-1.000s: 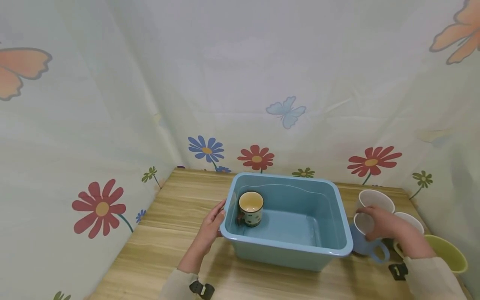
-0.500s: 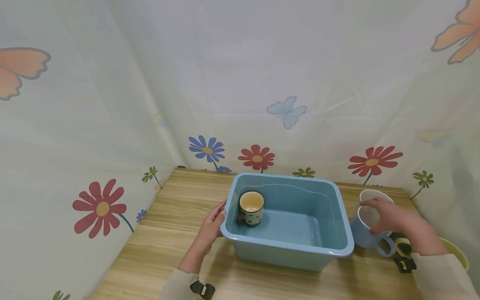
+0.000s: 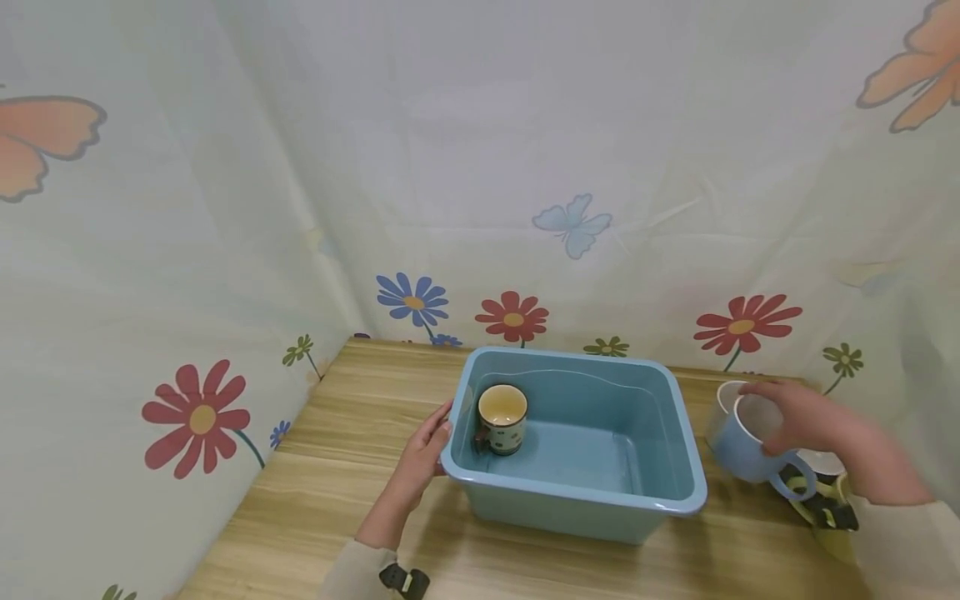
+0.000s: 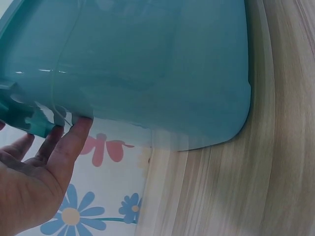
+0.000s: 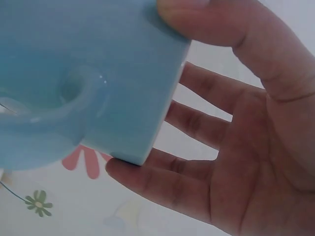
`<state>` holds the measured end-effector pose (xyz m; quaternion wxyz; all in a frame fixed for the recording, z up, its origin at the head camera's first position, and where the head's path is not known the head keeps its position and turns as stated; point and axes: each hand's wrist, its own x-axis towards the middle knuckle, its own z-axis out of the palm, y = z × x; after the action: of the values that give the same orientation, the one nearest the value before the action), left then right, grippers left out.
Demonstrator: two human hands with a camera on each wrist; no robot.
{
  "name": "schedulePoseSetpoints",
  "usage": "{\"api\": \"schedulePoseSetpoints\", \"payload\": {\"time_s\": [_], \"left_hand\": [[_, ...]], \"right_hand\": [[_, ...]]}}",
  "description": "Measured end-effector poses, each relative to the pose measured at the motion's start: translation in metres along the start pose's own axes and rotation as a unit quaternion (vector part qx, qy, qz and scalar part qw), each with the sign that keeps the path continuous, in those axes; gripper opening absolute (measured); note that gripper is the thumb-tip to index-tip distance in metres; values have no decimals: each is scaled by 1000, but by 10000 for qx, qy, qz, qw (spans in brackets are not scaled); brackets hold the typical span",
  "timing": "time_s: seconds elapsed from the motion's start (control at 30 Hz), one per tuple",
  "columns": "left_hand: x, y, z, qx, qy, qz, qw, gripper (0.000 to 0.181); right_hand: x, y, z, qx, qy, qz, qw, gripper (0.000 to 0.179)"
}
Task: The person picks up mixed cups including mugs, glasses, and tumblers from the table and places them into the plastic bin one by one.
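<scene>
My right hand (image 3: 806,417) grips a light-blue mug (image 3: 738,454) by its rim, right of the blue plastic basin (image 3: 555,496). The mug is tilted, its white inside facing up and its handle toward the lower right. In the right wrist view, the thumb lies across the mug's side and the fingers (image 5: 162,184) meet its rim. My left hand (image 3: 420,458) rests at the basin's left end, with fairly straight fingers (image 4: 71,147) touching below the rim in the left wrist view. Inside the basin, at left, a patterned mug (image 3: 504,425) with a cream inside stands upright.
Behind the blue mug stands a white-lined mug (image 3: 723,404), partly covered. Another white-lined mug (image 3: 821,461) and a yellow-green mug (image 3: 834,543) are mostly hidden by my right arm. A flower-printed sheet (image 3: 630,267) hangs along the back of the wooden table (image 3: 360,400).
My right hand has moved right and slightly up, bringing the blue mug along and tilting it. The left hand, basin and patterned mug have stayed in place.
</scene>
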<state>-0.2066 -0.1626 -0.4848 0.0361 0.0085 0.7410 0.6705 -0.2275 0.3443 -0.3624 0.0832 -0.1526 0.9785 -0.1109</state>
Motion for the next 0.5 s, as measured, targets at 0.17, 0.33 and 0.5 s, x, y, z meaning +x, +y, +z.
{"api": "schedulePoseSetpoints", "payload": {"time_s": [0.17,0.33,0.5], "left_hand": [[1,1,0,2,-2,-20,10000,52],[-1,2,1,-27,-42,-12,10000,52],[-4,4,0,4,-37,-9,10000,53]], "right_hand": [[-2,-2,-11,94,-40,163,9998,80],[-3,-3,-22,3,-19,189,9998,82],[-1,-6,-32,-60,55,86,9999,82]]}}
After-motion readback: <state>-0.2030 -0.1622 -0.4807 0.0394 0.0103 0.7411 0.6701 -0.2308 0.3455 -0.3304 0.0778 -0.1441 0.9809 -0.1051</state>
